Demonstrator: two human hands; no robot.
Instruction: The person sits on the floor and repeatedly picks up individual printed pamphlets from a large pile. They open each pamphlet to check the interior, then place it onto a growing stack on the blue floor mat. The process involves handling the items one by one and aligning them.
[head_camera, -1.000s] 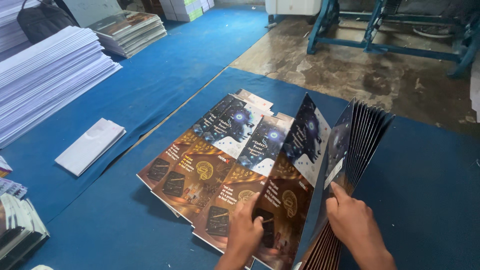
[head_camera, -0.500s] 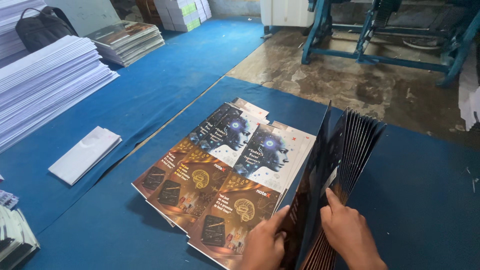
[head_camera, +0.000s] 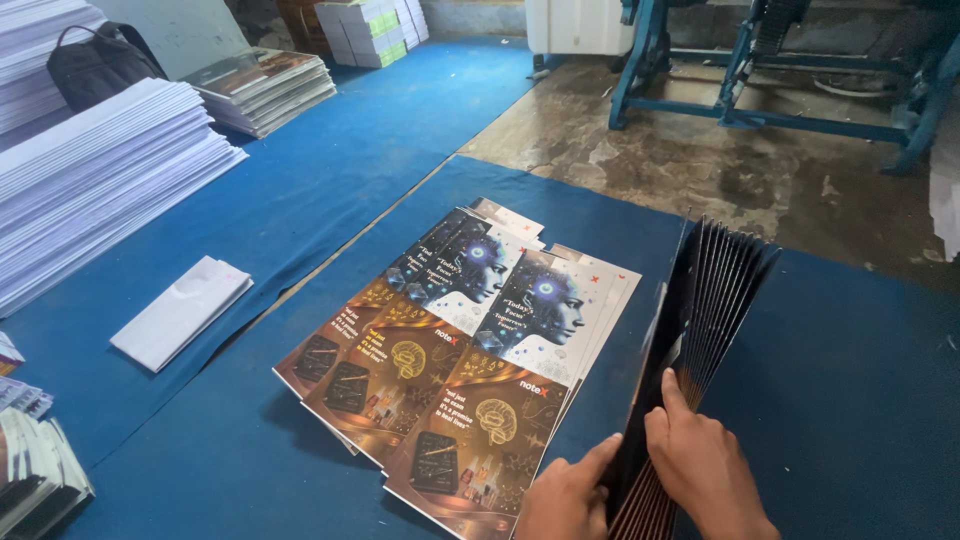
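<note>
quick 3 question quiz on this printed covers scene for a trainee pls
1. True or false: both hands, left hand and right hand, are on the fanned stack of covers.
2. The printed covers lying flat rest on: A) bare concrete B) blue cloth C) a tray.
3. What white thing lies left of the flat covers?

Key: 1 true. 2 B. 3 a folded white sheet.
</note>
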